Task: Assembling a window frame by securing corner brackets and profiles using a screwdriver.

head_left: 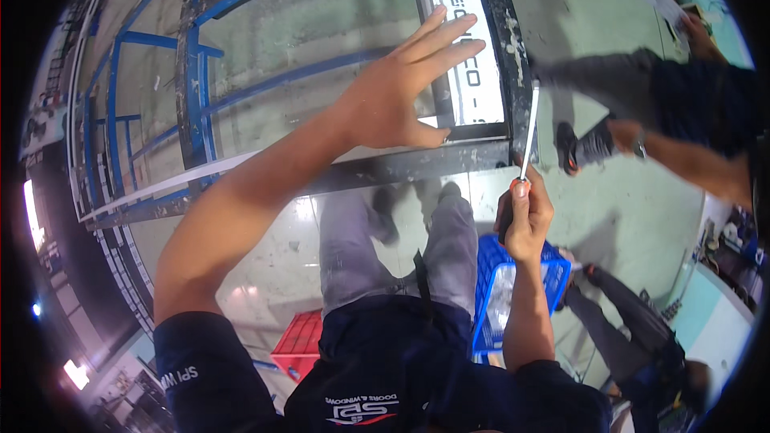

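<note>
My left hand [405, 84] is open, its fingers spread over a frame profile [481, 72] wrapped in white printed film. Its thumb lies near the dark corner of that profile. In my right hand [525, 216] is a screwdriver [530, 132], gripped by its black and orange handle with the bright shaft pointing away from me. The shaft stands just right of the corner of the dark workbench edge [513, 40]. Whether the tip touches anything, I cannot tell.
Blue metal framework [192, 80] fills the bench at the left. By my legs stand a blue crate [481, 313] and a red crate [297, 341]. To the right, one person [642, 88] stands close to the bench and another person [626, 321] is farther back.
</note>
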A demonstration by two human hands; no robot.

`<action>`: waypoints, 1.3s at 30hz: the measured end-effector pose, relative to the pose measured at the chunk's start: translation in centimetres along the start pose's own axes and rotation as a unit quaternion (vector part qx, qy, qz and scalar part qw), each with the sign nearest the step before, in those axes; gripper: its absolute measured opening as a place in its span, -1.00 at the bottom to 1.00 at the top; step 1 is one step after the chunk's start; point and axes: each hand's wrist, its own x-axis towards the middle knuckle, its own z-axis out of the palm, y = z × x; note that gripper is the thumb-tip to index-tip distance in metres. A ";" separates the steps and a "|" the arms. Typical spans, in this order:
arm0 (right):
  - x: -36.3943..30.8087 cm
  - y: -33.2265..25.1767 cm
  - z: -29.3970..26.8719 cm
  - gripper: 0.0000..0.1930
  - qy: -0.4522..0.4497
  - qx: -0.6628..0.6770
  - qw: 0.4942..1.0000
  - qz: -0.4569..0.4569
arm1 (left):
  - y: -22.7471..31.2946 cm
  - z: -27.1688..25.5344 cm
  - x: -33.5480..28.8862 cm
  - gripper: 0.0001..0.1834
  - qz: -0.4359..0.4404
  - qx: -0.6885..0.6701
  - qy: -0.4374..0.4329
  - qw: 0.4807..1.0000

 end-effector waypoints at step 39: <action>7.2 -1.1 15.6 -0.41 0.462 0.002 0.875 -0.148 | -3.5 -12.4 -16.2 -0.62 -0.283 -0.262 -0.107 0.916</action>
